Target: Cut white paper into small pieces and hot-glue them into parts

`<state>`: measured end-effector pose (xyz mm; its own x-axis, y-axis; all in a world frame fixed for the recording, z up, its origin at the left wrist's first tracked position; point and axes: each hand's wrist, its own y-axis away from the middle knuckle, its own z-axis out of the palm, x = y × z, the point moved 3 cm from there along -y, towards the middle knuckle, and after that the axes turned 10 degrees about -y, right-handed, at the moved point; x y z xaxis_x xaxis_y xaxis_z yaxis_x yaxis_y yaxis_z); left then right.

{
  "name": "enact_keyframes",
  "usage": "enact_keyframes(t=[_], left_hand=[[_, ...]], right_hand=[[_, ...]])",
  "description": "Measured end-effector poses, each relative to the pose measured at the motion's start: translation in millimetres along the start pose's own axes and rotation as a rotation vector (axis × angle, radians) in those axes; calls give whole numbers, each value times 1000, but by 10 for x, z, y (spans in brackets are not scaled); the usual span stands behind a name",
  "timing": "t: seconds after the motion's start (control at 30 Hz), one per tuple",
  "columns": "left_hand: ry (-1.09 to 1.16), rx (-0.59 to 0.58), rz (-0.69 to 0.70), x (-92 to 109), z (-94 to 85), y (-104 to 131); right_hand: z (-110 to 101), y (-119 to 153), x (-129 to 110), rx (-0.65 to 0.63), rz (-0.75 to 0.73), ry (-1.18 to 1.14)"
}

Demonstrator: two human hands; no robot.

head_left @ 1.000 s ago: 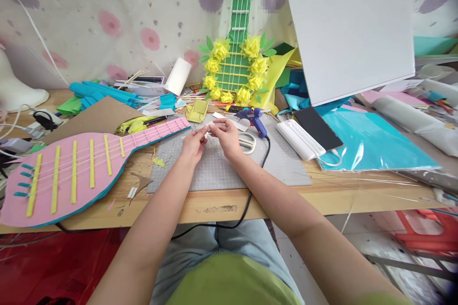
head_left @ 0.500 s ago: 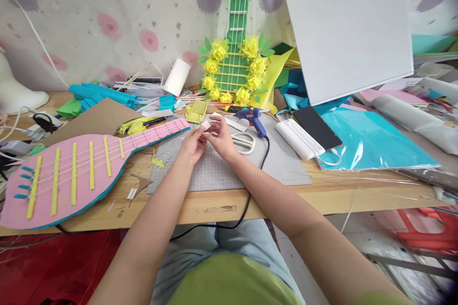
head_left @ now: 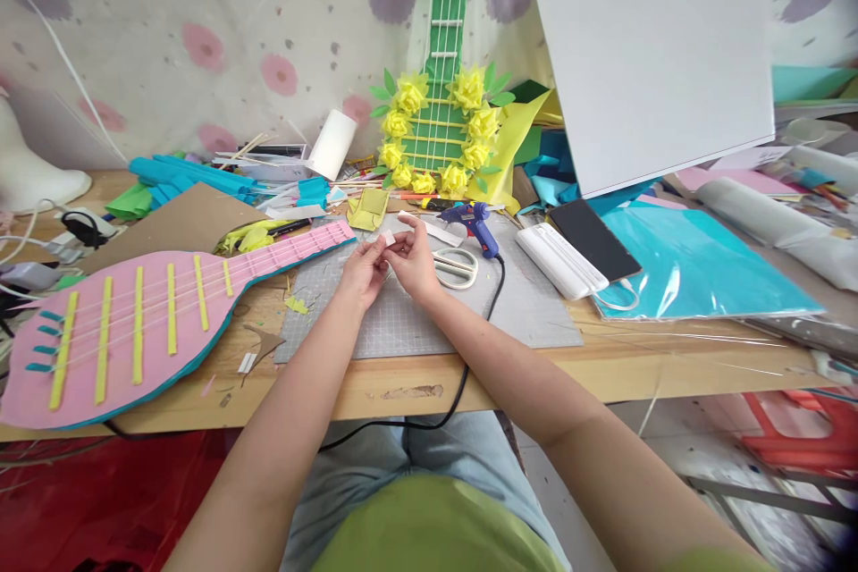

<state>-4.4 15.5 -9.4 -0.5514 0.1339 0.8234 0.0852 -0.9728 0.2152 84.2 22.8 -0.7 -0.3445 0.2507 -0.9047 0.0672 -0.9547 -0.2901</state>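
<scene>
My left hand [head_left: 363,273] is closed on a small white piece of paper or card [head_left: 388,238], which pokes out above the fingertips. Against it, my right hand [head_left: 416,266] pinches the same piece from the right, its upper fingers curved and lifted. Both hands hover over a grey cutting mat [head_left: 523,315]. Just right of my right hand lie scissors with cream handles [head_left: 469,273], their blades hidden behind it. A white strip [head_left: 443,235] and a blue glue gun [head_left: 477,223] rest behind the scissors.
A pink cardboard lute [head_left: 121,322] lies at left. A green one with yellow paper flowers [head_left: 435,130] leans at the back. On the right are a white power bank [head_left: 559,261], a black phone [head_left: 595,239] and blue wrapped sheets [head_left: 697,273]. The glue gun's cord [head_left: 497,286] crosses the table edge.
The small white piece and the fingertips around it have shifted very slightly to the right. Everything else stays where it was.
</scene>
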Motion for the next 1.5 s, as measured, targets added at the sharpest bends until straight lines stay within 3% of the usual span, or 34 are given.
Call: enact_keyframes(t=[0.17, 0.3, 0.67, 1.17, 1.33, 1.5], left_hand=[[-146, 33, 63, 81, 13, 83], [-252, 150, 98, 97, -15, 93], [-281, 243, 70, 52, -39, 58], [-125, 162, -33, 51, -22, 55], [13, 44, -107, 53, 32, 74], [7, 49, -104, 59, 29, 69]], right_hand=[[-67, -38, 63, 46, 25, -12], [-88, -46, 76, 30, 41, 15], [-168, -54, -23, 134, -8, 91], [-99, -45, -32, 63, 21, -58], [-74, -46, -26, 21, 33, -78], [-68, -45, -43, 16, 36, -102]])
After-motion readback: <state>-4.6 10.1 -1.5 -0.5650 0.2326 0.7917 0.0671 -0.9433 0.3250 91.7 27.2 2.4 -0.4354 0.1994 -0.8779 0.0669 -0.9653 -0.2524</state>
